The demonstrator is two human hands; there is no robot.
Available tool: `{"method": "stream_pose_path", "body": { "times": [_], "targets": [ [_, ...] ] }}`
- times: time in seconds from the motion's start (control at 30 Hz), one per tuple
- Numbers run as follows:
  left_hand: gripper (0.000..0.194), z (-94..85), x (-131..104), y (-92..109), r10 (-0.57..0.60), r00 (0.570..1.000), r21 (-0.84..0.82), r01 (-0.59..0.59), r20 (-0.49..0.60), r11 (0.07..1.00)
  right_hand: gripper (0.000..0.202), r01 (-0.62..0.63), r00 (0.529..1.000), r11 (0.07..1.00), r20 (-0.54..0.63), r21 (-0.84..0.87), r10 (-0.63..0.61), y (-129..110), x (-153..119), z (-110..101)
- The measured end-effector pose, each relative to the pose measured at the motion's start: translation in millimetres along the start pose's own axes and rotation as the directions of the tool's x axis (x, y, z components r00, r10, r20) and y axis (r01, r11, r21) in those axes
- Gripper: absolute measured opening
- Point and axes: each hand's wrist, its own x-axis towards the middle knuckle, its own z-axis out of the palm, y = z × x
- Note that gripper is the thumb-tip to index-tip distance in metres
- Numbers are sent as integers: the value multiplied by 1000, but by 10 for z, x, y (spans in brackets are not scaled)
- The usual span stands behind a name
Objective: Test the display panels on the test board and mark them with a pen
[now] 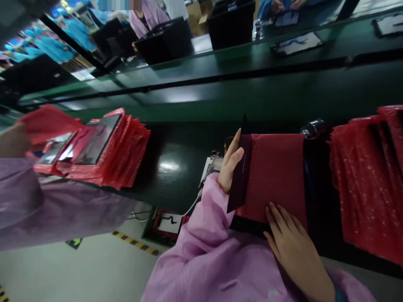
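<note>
The left hand [230,167] is at a thin, dark rectangular panel [238,182], tilted up beside a flat red plastic pouch [277,176]; whether it pinches, I cannot tell. The right hand [294,247] lies open on the pouch; light, flat pressure should prevent wrinkling.

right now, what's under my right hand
The red sheet shows around your right hand. The part directly beneath it is covered, so I can't see anything there.

Glossy, crinkled red plastic is being shown by the stacked sleeves [365,180]; smooth, shiny reflections are being given off by the dark tabletop [176,155].
</note>
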Motion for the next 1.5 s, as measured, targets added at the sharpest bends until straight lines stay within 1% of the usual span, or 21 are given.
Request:
{"method": "stream_pose_path", "body": {
  "times": [0.13,0.3,0.43,0.63,0.8,0.93,1.0,1.1,1.2,1.27,1.37,1.5],
  "targets": [
    [52,-18,13,-20,10,1000,0,-10,16,1000,45,-12,1000,1000,24,-17,13,-17,10,25],
    [50,-15,20,-23,-1,1000,-28,2,13,1000,45,-12,1000,1000,22,-25,13,-39,-18,12],
    [53,-1,9,-14,-6,1000,-30,6,14,1000,45,-16,1000,1000,10,-16,16,-25,-44,5],
    [53,1,2,-1,-3,1000,-20,3,15,1000,45,-51,994,999,98,-15,53,-70,-30,-1],
    [51,-1,5,-5,5,1000,2,-5,2,1000,43,-71,986,995,148,-74,81,-156,12,-34],
    [55,-6,12,-20,7,1000,-7,-7,-1,1000,44,-30,980,994,193,-103,49,-212,93,-70],
    [56,-5,13,-24,9,1000,-13,-9,-5,1000,46,-7,983,994,181,-110,27,-233,135,-69],
    [52,6,12,-16,11,1000,-10,-11,-9,1000,44,1,987,992,158,-129,20,-249,156,-43],
    [52,21,14,-3,4,1000,-4,-4,-12,1000,36,-17,991,993,131,-115,32,-225,115,-15],
    [54,24,21,-8,3,1000,-6,-3,-15,1000,34,-28,994,997,99,-74,36,-188,61,-6],
    [54,6,39,-49,7,1000,5,-7,-26,1000,42,-26,998,1000,58,-4,26,-142,-47,8],
    [52,-32,54,-115,34,999,50,-33,-22,998,54,-46,998,997,46,67,43,-139,-204,51]
  ]
}}
